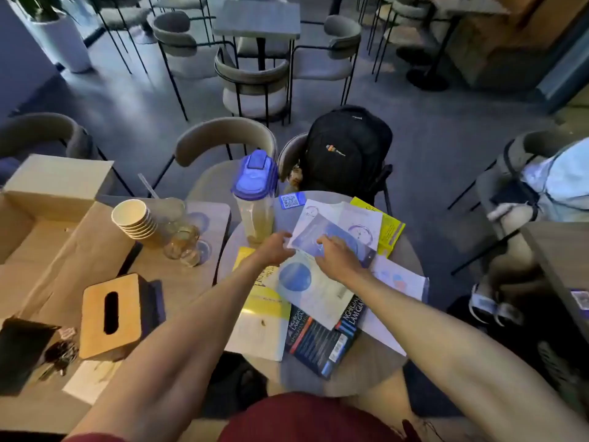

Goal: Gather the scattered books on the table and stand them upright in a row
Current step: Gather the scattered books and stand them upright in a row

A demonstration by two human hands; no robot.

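From the head view, both forearms reach up from the bottom of the frame to the middle, over a round desk (395, 250) strewn with books lying flat and overlapping. The left hand (274, 250) touches the left edge of a bluish book (334, 242) that lies tilted on top of the pile; its fingertips are hidden against the cover, so I cannot tell whether it grips or only presses. The right hand (334, 256) lies on the same book with fingers bent over its near edge; its grip is also unclear.

Below the hands, a white book with a blue globe (315, 291) lies flat, partly under the right wrist. A dark book (322, 342) shows beneath it at lower centre, its title cut off by the white one. A yellow-and-white book (263, 320) lies left of it, half covered by the left forearm. At the far right of the pile a yellow book (390, 232) peeks from under white covers (353, 218); how many lie there is hard to make out.

A tall pitcher with a blue lid (255, 199) stands just beside the left hand. Left of centre are stacked paper cups (135, 218), glasses (185, 244), a wooden tissue box (110, 315) and an open cardboard box (41, 212). A black backpack (347, 151) sits on a chair beyond the desk.
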